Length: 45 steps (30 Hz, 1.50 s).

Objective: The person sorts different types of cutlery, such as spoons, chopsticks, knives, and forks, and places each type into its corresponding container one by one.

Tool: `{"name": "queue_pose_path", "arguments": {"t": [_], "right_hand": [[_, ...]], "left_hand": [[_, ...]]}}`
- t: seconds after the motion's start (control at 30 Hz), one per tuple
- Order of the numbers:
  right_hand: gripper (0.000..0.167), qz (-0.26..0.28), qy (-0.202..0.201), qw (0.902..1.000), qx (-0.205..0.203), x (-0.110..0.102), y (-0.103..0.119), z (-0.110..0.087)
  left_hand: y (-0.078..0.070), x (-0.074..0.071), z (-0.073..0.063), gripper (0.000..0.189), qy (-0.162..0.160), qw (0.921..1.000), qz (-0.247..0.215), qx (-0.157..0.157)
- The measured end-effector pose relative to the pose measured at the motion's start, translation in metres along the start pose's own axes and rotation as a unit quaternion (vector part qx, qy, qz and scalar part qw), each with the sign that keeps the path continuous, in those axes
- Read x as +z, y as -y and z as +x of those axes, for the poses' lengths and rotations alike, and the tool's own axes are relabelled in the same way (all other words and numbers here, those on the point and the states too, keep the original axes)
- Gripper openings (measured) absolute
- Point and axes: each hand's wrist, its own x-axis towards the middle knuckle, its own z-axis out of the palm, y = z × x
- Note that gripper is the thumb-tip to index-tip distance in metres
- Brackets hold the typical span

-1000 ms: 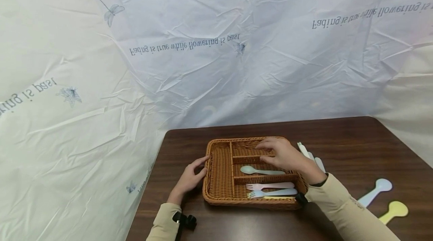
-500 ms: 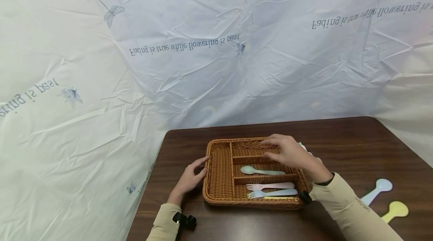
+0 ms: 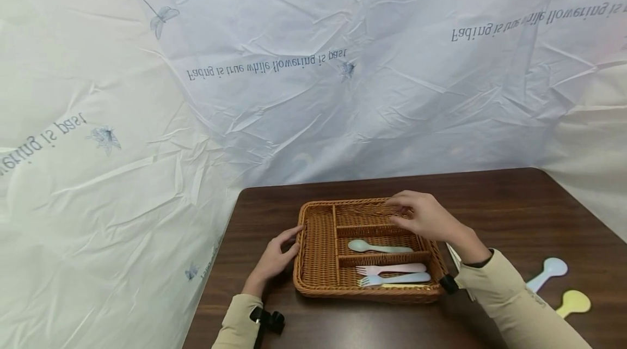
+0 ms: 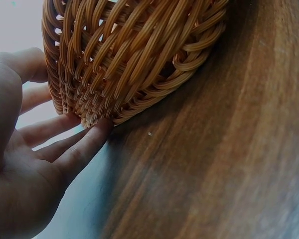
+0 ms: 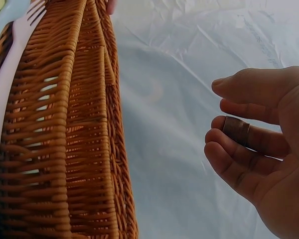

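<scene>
A brown wicker basket (image 3: 315,251) with several compartments stands on the table. My left hand (image 3: 271,262) touches its left side, and in the left wrist view the extended fingers (image 4: 82,152) meet the weave near the base. Over the back right corner hovers my right hand (image 3: 428,219), fingers loosely bent; the right wrist view shows nothing between them. A pale green spoon (image 3: 379,248) lies in the middle compartment. The front one holds a pink fork (image 3: 397,269), a light blue fork (image 3: 401,279) and a yellow piece (image 3: 406,286) partly hidden below them.
Right of the basket, a light blue spoon (image 3: 553,268) and a yellow spoon (image 3: 574,302) lie on the dark wooden table (image 3: 499,202), their handles partly behind the right sleeve (image 3: 509,289). White printed cloth (image 3: 303,120) hangs behind the table and along its left side.
My right hand has drifted right and slightly away from me, and its arm now covers most of the white utensils beside the basket. The left hand and basket have stayed put.
</scene>
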Motion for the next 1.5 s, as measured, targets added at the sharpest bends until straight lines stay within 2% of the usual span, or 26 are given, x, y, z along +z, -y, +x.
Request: {"name": "queue_pose_path", "arguments": {"t": [0.47, 0.7, 0.8, 1.0, 1.2, 1.4, 1.5], "right_hand": [[0.032, -0.018, -0.032, 0.9993, 0.005, -0.011, -0.010, -0.009], [0.033, -0.037, -0.045, 0.9982, 0.017, -0.016, -0.012, -0.016], [0.034, -0.046, -0.053, 0.9973, 0.021, -0.018, -0.014, -0.018], [0.038, -0.058, -0.065, 0.9961, 0.016, -0.022, -0.017, -0.023], [0.038, -0.048, -0.070, 0.9961, 0.022, -0.026, -0.019, -0.028], [0.036, -0.055, -0.078, 0.9950, 0.028, -0.027, -0.025, -0.035], [0.037, -0.062, -0.080, 0.9944, 0.031, -0.028, -0.029, -0.039]], "left_hand": [[0.005, 0.001, 0.001, 0.045, -0.007, 0.9999, 0.010, 0.007], [0.038, 0.009, 0.005, 0.044, -0.036, 0.9989, 0.024, 0.018], [0.044, 0.009, 0.005, 0.045, -0.036, 0.9987, 0.026, 0.023], [0.044, 0.007, 0.005, 0.046, -0.028, 0.9994, 0.019, 0.011], [0.043, 0.007, 0.005, 0.046, -0.028, 0.9989, 0.028, 0.024], [0.043, 0.007, 0.004, 0.046, -0.027, 0.9993, 0.022, 0.017], [0.043, 0.008, 0.005, 0.045, -0.033, 0.9990, 0.016, 0.025]]}}
